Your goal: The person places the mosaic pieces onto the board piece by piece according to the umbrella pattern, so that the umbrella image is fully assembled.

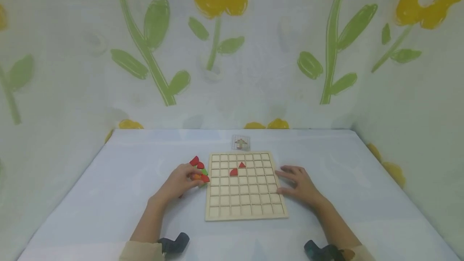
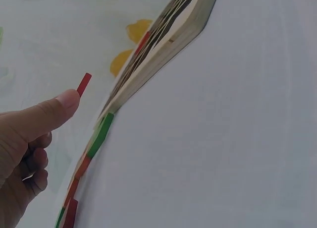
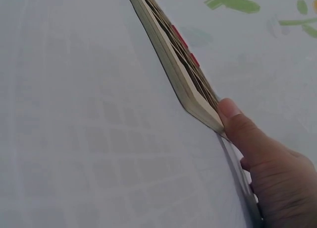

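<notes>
A square wooden grid board (image 1: 235,211) lies on the table, with a red quarter-round piece (image 1: 234,172) and a red triangle (image 1: 241,165) in its upper cells. Left of the board, my left hand (image 1: 180,180) pinches a thin red piece (image 2: 85,83) between thumb and finger, raised off the table. Beneath and around that hand lie loose pieces, among them a red one (image 1: 194,160) and a green one (image 2: 100,135); the hand hides part of them. My right hand (image 1: 301,185) rests at the board's right edge, fingers spread and loosely bent, the thumb touching the rim in the right wrist view.
Behind the board lies a small clear-looking card (image 1: 241,142) with a brownish figure on it. The white table (image 1: 108,196) meets flower-patterned walls (image 1: 261,71) at the back and sides.
</notes>
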Motion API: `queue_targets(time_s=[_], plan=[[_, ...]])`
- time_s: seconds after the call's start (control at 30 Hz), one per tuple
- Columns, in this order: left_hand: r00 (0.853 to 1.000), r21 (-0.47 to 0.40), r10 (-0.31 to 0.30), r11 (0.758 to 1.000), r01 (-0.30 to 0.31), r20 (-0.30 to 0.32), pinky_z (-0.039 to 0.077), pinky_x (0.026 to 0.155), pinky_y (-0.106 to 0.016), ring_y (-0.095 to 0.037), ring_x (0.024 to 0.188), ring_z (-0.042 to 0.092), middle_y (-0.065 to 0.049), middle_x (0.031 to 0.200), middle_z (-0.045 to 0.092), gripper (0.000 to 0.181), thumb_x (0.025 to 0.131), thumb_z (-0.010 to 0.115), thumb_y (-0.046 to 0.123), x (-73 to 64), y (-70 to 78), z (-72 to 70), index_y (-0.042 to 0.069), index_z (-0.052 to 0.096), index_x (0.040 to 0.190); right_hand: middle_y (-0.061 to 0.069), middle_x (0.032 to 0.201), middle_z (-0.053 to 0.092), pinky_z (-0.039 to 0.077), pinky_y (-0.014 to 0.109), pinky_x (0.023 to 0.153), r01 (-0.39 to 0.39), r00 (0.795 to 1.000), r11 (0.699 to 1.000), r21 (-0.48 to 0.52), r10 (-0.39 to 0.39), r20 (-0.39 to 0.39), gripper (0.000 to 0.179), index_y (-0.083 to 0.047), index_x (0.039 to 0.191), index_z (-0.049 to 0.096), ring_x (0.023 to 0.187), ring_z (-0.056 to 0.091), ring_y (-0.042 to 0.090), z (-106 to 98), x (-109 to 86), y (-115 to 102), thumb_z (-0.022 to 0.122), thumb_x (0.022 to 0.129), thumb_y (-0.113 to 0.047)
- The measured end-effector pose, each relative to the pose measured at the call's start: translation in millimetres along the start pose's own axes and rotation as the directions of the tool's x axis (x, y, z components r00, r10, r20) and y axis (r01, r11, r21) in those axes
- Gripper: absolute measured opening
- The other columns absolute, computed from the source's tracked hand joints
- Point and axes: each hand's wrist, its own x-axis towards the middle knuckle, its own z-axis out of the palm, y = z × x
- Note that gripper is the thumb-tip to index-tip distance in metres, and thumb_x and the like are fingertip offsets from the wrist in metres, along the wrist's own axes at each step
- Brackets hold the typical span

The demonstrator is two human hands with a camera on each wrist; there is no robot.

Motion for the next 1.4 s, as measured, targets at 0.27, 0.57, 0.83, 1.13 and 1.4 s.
queue_targets(time_s=[0.27, 0.57, 0.83, 1.13, 1.4], plan=[[0.992, -0.029, 0.126, 0.992, -0.127, -0.016, 0.041, 0.065, -0.024, -0.014, 0.079, 0.046, 0.003, 0.083, 0.058, 0.024, 0.075, 0.079, 0.018, 8.6, 7.2, 7.5, 0.012, 0.072, 0.098, 0.012, 0.131, 0.053, 0.034, 0.059, 0.097, 0.021, 0.999, 1.000, 0.014, -0.020, -0.033, 0.058, -0.015, 0.121, 0.065, 0.121, 0.040, 0.035, -2, -0.2, 1, 0.078, 0.072, -0.043], [0.988, -0.093, 0.155, 0.984, -0.154, 0.011, 0.040, 0.062, -0.023, -0.012, 0.074, 0.046, 0.005, 0.076, 0.051, 0.025, 0.077, 0.078, 0.021, 22.6, 22.2, 21.8, 0.011, 0.072, 0.099, 0.009, 0.133, 0.052, 0.032, 0.058, 0.100, -0.004, 1.000, 1.000, 0.016, 0.004, -0.006, 0.059, -0.018, 0.123, 0.064, 0.125, 0.039, 0.034, 2, -2.4, -2, 0.076, 0.073, -0.046], [0.994, -0.142, 0.104, 0.985, -0.097, 0.041, 0.041, 0.065, -0.027, -0.015, 0.081, 0.047, 0.004, 0.078, 0.052, 0.023, 0.078, 0.077, 0.024, 34.9, 37.9, 32.9, 0.016, 0.073, 0.099, 0.010, 0.134, 0.051, 0.032, 0.057, 0.101, 0.001, 1.000, 1.000, 0.007, -0.001, 0.000, 0.059, -0.017, 0.124, 0.063, 0.125, 0.038, 0.033, -1, -0.9, -1, 0.075, 0.074, -0.047], [0.989, -0.127, 0.114, 0.987, -0.102, 0.089, 0.043, 0.066, -0.028, -0.016, 0.083, 0.048, 0.004, 0.082, 0.055, 0.027, 0.079, 0.076, 0.029, 49.4, 53.7, 44.8, 0.016, 0.072, 0.103, 0.008, 0.134, 0.051, 0.032, 0.056, 0.101, -0.010, 1.000, 1.000, 0.009, 0.010, -0.004, 0.060, -0.018, 0.124, 0.063, 0.125, 0.038, 0.032, -3, 2.3, 2, 0.075, 0.073, -0.048], [0.987, -0.160, 0.137, 0.980, -0.122, 0.085, 0.043, 0.063, -0.027, -0.015, 0.078, 0.049, 0.004, 0.080, 0.056, 0.029, 0.080, 0.076, 0.029, 57.6, 59.4, 55.8, 0.014, 0.072, 0.104, 0.010, 0.133, 0.052, 0.033, 0.057, 0.100, 0.000, 1.000, 1.000, 0.008, 0.000, -0.012, 0.059, -0.018, 0.123, 0.064, 0.124, 0.039, 0.033, -2, 1.4, 1, 0.076, 0.072, -0.046]])
